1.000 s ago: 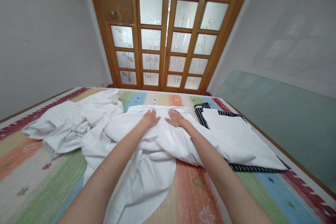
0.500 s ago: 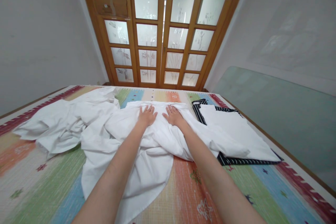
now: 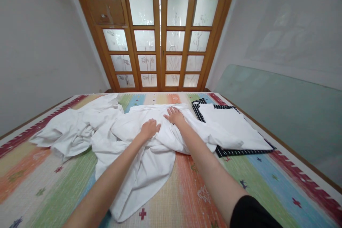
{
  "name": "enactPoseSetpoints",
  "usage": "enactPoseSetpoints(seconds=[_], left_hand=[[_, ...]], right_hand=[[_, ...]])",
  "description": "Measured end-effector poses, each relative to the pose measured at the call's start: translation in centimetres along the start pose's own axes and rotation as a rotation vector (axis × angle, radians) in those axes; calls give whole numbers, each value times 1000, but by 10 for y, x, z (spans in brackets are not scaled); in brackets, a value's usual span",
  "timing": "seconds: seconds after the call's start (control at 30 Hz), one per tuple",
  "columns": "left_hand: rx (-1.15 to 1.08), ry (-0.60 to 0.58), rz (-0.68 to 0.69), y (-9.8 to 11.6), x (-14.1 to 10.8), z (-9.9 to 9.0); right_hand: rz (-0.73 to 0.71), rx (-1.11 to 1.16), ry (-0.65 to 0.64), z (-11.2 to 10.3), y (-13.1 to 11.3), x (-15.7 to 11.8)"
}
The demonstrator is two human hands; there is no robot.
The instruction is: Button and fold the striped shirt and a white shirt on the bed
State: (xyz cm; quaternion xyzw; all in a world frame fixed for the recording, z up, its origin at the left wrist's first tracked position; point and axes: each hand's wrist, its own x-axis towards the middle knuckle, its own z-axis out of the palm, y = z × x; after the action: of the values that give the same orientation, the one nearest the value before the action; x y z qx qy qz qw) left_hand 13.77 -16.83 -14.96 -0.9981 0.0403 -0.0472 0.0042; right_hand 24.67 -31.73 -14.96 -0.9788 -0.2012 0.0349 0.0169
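Note:
A rumpled white shirt (image 3: 149, 156) with a rounded hem lies spread across the middle of the bed. My left hand (image 3: 150, 128) rests flat on it, fingers stretched out and pointing away from me. Farther up, close to the shirt's far edge, my right hand (image 3: 175, 115) presses on the cloth with its fingers spread. The shirt's right end reaches over a folded white cloth (image 3: 227, 121), which lies on a black cloth with white stripes (image 3: 199, 110). Crumpled white fabric (image 3: 72, 128) lies to the left, and I cannot tell whether it belongs to the same shirt.
Beneath everything is a bed cover (image 3: 42, 185) in coloured stripes. A pale green headboard or panel (image 3: 267, 96) stands along the right side. Wooden doors with glass panes (image 3: 157, 42) are beyond the far edge, with walls on both sides.
My left hand has slid toward me over the shirt, away from its far edge. My right hand stays near that edge. The view has shifted slightly.

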Motion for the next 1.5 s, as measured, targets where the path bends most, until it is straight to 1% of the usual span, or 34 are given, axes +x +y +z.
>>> enactPoseSetpoints(seconds=[0.1, 0.17, 0.2, 0.27, 0.33, 0.43, 0.5, 0.53, 0.6, 0.7, 0.77, 0.83, 0.9, 0.97, 1.0, 1.07, 1.1, 1.13, 1.2, 1.3, 1.4, 1.47, 1.5], left_hand=[[-34, -70, 168, -7, -31, 1], [-38, -41, 238, -9, -49, 7], [-39, 3, 235, -9, -57, 10], [-53, 115, 174, -7, -68, 17], [-78, 212, 118, -3, -75, 20], [-108, 317, 72, 1, -85, 16], [-113, 371, 47, 2, -92, 11], [-115, 388, 38, 2, -95, 8], [-129, 404, 18, 1, -102, 2], [-158, 423, -37, -4, -113, -5], [-161, 455, -99, -11, -124, -10], [-150, 495, -193, -23, -139, -14], [-141, 521, -309, -42, -158, -16], [-142, 518, -449, -63, -178, -16], [-153, 503, -534, -74, -188, -16], [-214, 430, -690, -95, -204, -17], [-262, 387, -741, -103, -210, -19], [-322, 347, -765, -111, -214, -21], [-469, 294, -763, -120, -218, -28], [-709, 290, -743, -124, -214, -37], [-861, 317, -747, -122, -201, -41], [-903, 368, -754, -121, -192, -46], [-916, 409, -760, -122, -188, -51]], right_hand=[[77, -4, 5, -8, -10, -7], [86, 13, 38, -13, -14, -13], [70, 29, 54, -16, -14, -16], [20, 74, 75, -26, -10, -24], [-27, 113, 92, -38, 0, -35], [-69, 165, 188, -56, 27, -67], [-118, 256, 340, -61, 51, -102], [-112, 287, 406, -60, 64, -122], [-71, 320, 530, -52, 92, -162], [59, 293, 639, -33, 133, -214], [142, 255, 661, -20, 157, -236], [208, 241, 621, -9, 175, -250], [230, 262, 544, -1, 188, -258], [228, 301, 500, 3, 194, -263], [229, 322, 501, 5, 195, -265], [242, 358, 536, 4, 194, -267], [241, 378, 556, 2, 192, -268], [234, 400, 575, -1, 190, -269], [205, 448, 603, -10, 182, -269], [174, 488, 609, -31, 167, -266], [157, 413, 628, -60, 158, -253], [142, 297, 631, -81, 159, -240], [139, 227, 610, -92, 163, -232]])
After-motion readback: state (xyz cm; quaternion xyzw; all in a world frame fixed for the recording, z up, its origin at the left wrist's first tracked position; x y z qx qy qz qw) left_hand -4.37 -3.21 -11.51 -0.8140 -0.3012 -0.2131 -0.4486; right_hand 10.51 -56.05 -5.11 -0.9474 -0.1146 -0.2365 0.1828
